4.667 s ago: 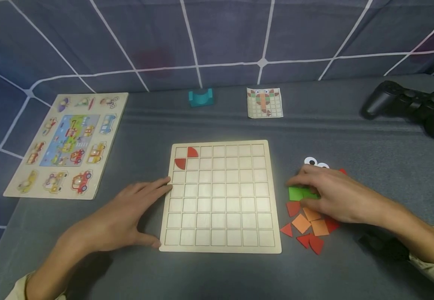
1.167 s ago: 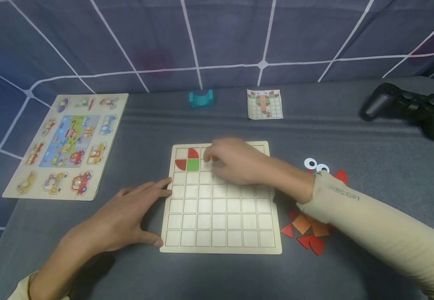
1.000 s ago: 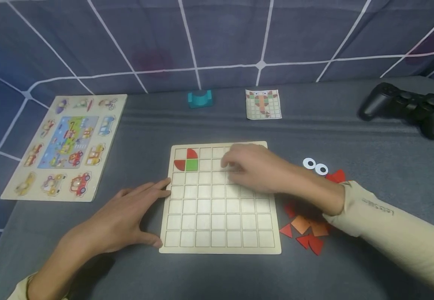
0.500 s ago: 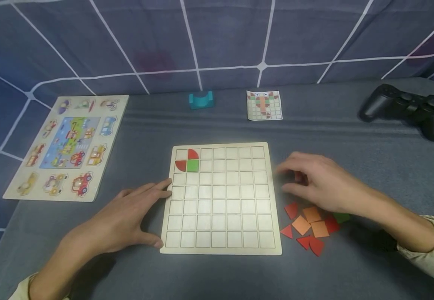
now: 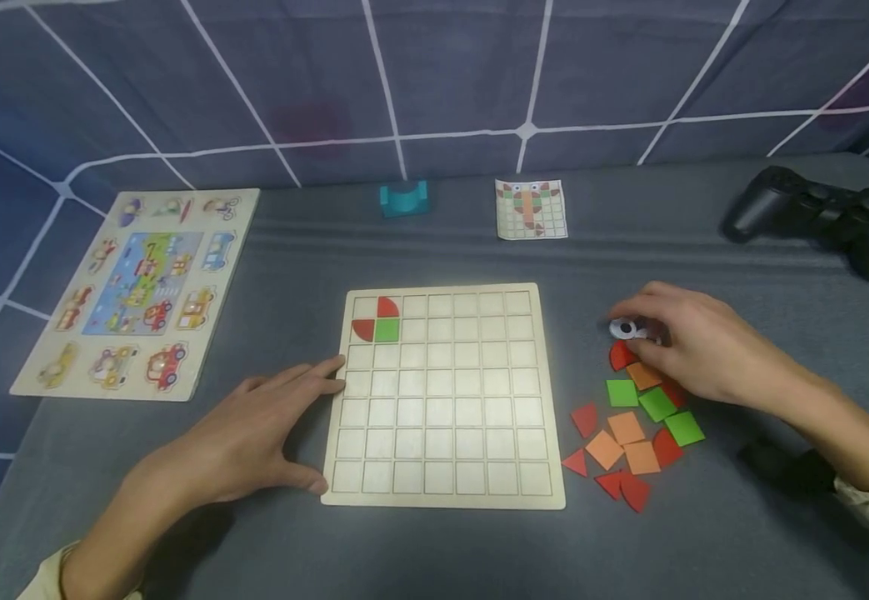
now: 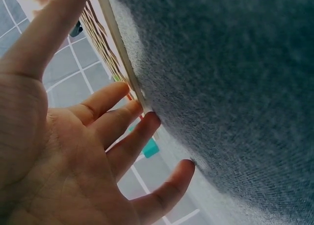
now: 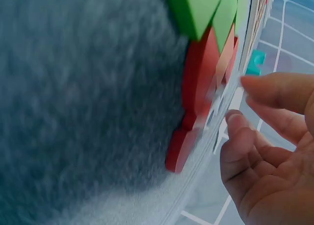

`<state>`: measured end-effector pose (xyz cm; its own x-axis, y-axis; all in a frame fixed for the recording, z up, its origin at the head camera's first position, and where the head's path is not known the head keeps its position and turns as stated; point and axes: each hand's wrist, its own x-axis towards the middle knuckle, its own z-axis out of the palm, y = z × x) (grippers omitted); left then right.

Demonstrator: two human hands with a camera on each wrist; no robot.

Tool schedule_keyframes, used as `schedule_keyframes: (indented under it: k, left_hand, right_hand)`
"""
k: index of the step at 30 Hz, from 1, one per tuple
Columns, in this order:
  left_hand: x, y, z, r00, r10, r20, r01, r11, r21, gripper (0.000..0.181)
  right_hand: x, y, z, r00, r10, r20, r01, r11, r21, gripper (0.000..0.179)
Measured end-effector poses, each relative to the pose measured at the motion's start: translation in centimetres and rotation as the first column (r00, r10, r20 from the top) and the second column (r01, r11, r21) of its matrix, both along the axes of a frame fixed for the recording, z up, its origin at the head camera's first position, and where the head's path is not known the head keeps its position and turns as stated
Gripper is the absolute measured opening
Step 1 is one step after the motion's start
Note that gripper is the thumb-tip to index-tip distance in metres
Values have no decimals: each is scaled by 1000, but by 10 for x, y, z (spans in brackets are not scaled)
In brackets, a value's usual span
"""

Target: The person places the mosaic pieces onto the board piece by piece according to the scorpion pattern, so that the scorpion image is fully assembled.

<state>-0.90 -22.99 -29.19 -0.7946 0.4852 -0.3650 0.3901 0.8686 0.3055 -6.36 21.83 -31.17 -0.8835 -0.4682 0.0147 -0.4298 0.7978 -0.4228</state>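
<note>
My left hand (image 5: 242, 437) rests along the left edge of a wooden grid board (image 5: 437, 433), fingers spread and fingertips touching it. In the left wrist view that hand (image 6: 93, 131) shows its palm beside the board's edge. Near the board's upper left corner lie two red quarter-round tiles (image 5: 387, 307) and a green square tile (image 5: 387, 331). My right hand (image 5: 704, 342) is over the far end of the loose tiles, thumb and forefinger apart around a white eye tile (image 5: 623, 328). A second eye tile is partly hidden. In the right wrist view a gap shows between thumb and fingers (image 7: 274, 151).
Green squares (image 5: 621, 392), orange squares (image 5: 603, 449) and red pieces (image 5: 635, 492) lie loose right of the board. Behind are a patterned card (image 5: 531, 210) and a teal block (image 5: 404, 199). A picture puzzle (image 5: 217, 333) lies left, a black game controller (image 5: 824, 212) at far right.
A green square tile has come onto the board beside the red ones. My right hand has left the board and moved right to the eye tiles. My left hand stays put.
</note>
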Motion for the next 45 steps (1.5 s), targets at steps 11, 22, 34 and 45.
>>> schedule_keyframes:
  k: [11, 22, 34, 45]
  left_hand:
    - [1, -1, 0, 1000, 0, -5, 0, 1000, 0, 104]
    - [0, 0, 0, 1000, -11, -6, 11, 1000, 3, 101]
    - [0, 1, 0, 1000, -7, -5, 7, 1000, -7, 103]
    - [-1, 0, 1, 1000, -6, 9, 6, 1000, -9, 103]
  right_hand:
    - [-8, 0, -5, 999, 5, 44, -7, 998, 63, 38]
    - [-10, 1, -5, 997, 1, 71, -8, 994, 107, 30]
    - [-12, 2, -4, 998, 19, 56, -27, 990, 139, 25]
    - [-14, -8, 1, 999, 46, 20, -48, 995, 82, 24]
